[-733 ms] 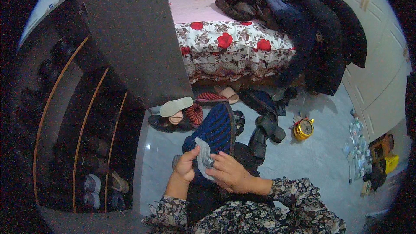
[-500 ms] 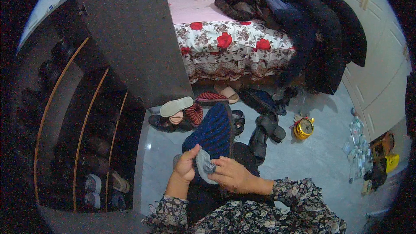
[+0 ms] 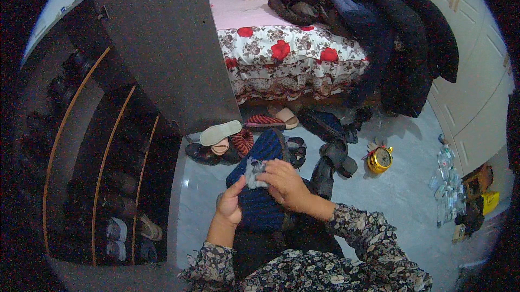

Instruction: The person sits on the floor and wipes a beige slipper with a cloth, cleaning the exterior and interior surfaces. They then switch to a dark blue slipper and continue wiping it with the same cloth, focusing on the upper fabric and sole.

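Evidently, the grey cloth (image 3: 253, 175), at one o'clock from the left hand (image 3: 230, 206) and ten from the right hand (image 3: 287, 185), is pinched by both; one edge should be firmly anchored.

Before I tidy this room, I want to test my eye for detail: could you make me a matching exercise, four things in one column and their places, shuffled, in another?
Things
1. Crumpled light-grey piece
2. Round gold-coloured object
3. Clear bottles
4. Grey shoes with pale soles

Places
A. On the floor at the foot of the pale panels, far right
B. Inside the dark shoe rack, lower left
C. Between the left hand and the right hand
D. On the floor, just right of the black slippers

Pairs: 1-C, 2-D, 3-A, 4-B
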Demonstrator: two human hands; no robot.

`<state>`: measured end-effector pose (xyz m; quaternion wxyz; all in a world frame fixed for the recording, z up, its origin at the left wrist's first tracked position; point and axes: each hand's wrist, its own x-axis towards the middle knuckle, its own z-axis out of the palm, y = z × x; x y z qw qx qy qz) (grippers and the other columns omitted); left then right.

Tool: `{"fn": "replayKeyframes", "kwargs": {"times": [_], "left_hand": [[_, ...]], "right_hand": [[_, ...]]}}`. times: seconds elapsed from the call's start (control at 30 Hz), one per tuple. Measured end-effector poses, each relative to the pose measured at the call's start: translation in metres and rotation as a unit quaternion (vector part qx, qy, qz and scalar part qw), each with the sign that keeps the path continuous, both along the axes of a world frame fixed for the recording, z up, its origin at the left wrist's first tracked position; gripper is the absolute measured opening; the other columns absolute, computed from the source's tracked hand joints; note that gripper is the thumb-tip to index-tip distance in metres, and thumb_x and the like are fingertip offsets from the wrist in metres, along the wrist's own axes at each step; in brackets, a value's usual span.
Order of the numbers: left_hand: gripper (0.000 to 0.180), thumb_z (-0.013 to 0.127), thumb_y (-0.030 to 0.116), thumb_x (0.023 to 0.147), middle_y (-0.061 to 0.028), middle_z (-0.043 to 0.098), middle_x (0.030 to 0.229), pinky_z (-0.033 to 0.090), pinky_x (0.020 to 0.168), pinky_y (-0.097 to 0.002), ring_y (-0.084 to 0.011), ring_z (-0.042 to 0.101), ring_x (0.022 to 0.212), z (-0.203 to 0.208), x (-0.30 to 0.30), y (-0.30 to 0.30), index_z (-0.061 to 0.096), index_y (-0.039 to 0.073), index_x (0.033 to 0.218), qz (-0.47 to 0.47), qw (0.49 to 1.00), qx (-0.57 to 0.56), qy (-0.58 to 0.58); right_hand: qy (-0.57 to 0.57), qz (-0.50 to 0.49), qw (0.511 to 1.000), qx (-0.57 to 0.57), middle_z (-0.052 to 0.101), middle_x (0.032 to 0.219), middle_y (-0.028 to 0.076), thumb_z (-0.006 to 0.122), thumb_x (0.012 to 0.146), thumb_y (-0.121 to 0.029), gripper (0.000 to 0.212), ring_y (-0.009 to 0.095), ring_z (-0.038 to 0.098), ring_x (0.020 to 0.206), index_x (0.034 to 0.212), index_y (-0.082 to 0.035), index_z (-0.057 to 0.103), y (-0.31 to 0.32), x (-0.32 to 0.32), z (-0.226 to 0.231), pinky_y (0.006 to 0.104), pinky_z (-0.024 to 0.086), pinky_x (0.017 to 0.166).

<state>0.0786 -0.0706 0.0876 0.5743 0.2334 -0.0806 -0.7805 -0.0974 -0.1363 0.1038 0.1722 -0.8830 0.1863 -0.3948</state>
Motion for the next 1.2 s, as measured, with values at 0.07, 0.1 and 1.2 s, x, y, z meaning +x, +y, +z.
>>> {"fn": "replayKeyframes", "kwargs": {"times": [0.07,0.1,1.2], "left_hand": [[0.041,0.057,0.027,0.089,-0.0124,0.058,0.117,0.044,0.096,-0.0427,-0.0270,0.057,0.107,-0.002,0.004,0.000,0.051,0.002,0.121,-0.025,0.999,-0.016,0.023],[0.042,0.057,0.027,0.089,-0.0128,0.058,0.118,0.043,0.096,-0.0437,-0.0279,0.056,0.109,-0.002,0.005,0.001,0.050,0.002,0.122,-0.037,0.998,-0.024,0.035],[0.037,0.054,0.028,0.091,-0.0115,0.060,0.115,0.042,0.097,-0.0422,-0.0258,0.057,0.107,-0.016,0.006,-0.003,0.055,0.003,0.118,-0.019,0.999,-0.023,0.044]], "right_hand": [[-0.005,-0.031,1.000,-0.002,0.055,0.110,0.015,0.063,0.064,0.003,0.048,0.036,0.049,0.112,0.111,-0.008,0.056,-0.012,0.004,-0.004,0.0476,0.035,0.097],[-0.004,-0.046,0.999,0.002,0.055,0.110,0.015,0.063,0.065,0.003,0.048,0.036,0.049,0.112,0.111,-0.008,0.056,-0.018,0.006,-0.006,0.0474,0.035,0.096],[-0.063,0.062,0.971,0.220,0.059,0.110,0.017,0.061,0.081,-0.008,0.026,0.032,0.057,0.106,0.107,-0.003,0.061,0.019,-0.016,0.040,0.0361,0.043,0.092]]}}
